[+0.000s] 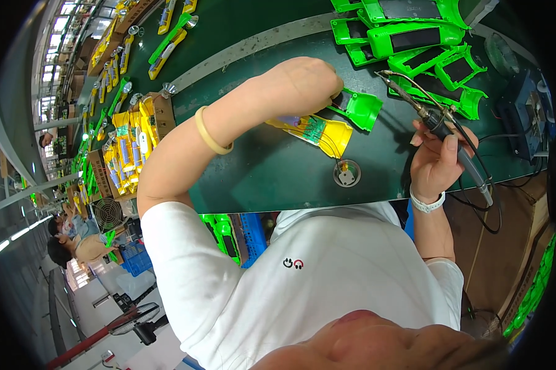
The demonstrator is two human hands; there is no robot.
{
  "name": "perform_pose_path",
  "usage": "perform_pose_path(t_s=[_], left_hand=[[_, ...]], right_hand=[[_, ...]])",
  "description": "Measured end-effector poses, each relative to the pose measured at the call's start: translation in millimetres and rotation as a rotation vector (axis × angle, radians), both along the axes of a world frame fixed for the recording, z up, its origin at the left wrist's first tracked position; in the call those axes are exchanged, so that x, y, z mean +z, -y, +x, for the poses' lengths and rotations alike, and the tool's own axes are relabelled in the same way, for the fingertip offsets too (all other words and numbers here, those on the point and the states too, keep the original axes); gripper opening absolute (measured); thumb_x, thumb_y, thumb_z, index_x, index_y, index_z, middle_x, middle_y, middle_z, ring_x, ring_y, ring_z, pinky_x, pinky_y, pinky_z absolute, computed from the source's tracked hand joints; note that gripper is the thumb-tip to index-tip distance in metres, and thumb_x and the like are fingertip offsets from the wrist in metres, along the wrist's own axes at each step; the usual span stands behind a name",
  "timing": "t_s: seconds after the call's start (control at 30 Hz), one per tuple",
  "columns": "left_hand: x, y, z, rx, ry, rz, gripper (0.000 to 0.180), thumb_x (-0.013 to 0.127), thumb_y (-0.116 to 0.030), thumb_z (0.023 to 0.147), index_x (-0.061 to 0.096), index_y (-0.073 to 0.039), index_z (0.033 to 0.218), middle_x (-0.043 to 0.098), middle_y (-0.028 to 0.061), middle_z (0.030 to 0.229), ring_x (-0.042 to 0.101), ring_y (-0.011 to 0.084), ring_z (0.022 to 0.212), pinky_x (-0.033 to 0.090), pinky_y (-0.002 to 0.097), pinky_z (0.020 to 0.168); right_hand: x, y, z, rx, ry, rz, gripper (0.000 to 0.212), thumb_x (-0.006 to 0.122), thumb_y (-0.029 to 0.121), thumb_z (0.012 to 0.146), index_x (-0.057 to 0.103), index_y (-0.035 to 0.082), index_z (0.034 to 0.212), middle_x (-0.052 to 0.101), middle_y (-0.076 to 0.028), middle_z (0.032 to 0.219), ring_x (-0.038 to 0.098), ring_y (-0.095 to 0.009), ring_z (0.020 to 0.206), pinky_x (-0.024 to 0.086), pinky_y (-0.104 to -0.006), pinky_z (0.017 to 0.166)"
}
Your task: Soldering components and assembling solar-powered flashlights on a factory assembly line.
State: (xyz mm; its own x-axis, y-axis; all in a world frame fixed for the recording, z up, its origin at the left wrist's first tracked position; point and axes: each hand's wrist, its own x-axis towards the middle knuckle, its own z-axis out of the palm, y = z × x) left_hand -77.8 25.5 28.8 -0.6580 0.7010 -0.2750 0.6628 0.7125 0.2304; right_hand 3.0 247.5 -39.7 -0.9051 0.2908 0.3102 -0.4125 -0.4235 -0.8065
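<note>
My right hand (pixel 441 163) is closed around the grey handle of a soldering iron (pixel 466 160), with a thin metal feed tube along it. The iron's tip points up and left, beside the stacked green shells. Reaching across the bench, my left hand (pixel 306 83) is curled over the near end of a green plastic shell (pixel 362 111); its fingertips are mostly hidden. Below that hand lies a yellow half-shell (pixel 333 137) with a green circuit board (pixel 314 129) and wires. The wires run to a small round metal-rimmed part (pixel 347 174) on the bench.
Several green shells with black panels (pixel 414 37) are piled at the far right. A blue box-shaped device (pixel 525 114) stands on the right. Cartons of yellow assemblies (pixel 130 145) sit left. A metal strip (pixel 259 43) crosses the green bench (pixel 253 185). Co-workers (pixel 74 240) sit farther left.
</note>
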Motion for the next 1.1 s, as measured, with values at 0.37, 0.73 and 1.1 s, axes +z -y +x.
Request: perform_pose_path(t_s=[0.37, 0.73, 1.1], left_hand=[[11.3, 5.9, -0.7, 0.197, 0.088, 0.061, 0.016, 0.058, -0.016, 0.073, 0.063, -0.001, 0.078, 0.062, 0.0112, 0.067, 0.061, 0.0247, 0.065, 0.047, 0.0329, 0.061], [-11.9, 30.4, 26.5, 0.734, 0.619, 0.616, 0.008, 0.062, -0.009, 0.077, 0.061, -0.001, 0.077, 0.057, -0.0020, 0.070, 0.050, 0.0040, 0.064, 0.042, 0.0206, 0.059], [-26.6, 38.4, 38.2, 0.665, 0.545, 0.683, 0.006, 0.063, -0.007, 0.079, 0.061, -0.002, 0.079, 0.055, -0.0026, 0.066, 0.048, 0.0032, 0.063, 0.042, 0.0202, 0.059]], right_hand=[[5.6, -1.8, 8.5, -0.007, 0.068, -0.045, 0.027, 0.052, 0.020, 0.087, 0.035, 0.007, 0.106, 0.056, -0.015, 0.087, 0.060, -0.025, 0.060, 0.045, -0.0282, 0.045], [7.9, 8.9, 27.4, 0.293, 0.105, 0.384, 0.026, 0.060, 0.000, 0.080, 0.036, 0.003, 0.088, 0.056, -0.011, 0.073, 0.057, -0.013, 0.058, 0.046, -0.0233, 0.052], [7.6, 14.9, 24.8, 0.384, 0.217, 0.502, 0.026, 0.064, 0.005, 0.080, 0.039, 0.003, 0.085, 0.056, -0.009, 0.075, 0.057, -0.010, 0.060, 0.045, -0.0224, 0.054]])
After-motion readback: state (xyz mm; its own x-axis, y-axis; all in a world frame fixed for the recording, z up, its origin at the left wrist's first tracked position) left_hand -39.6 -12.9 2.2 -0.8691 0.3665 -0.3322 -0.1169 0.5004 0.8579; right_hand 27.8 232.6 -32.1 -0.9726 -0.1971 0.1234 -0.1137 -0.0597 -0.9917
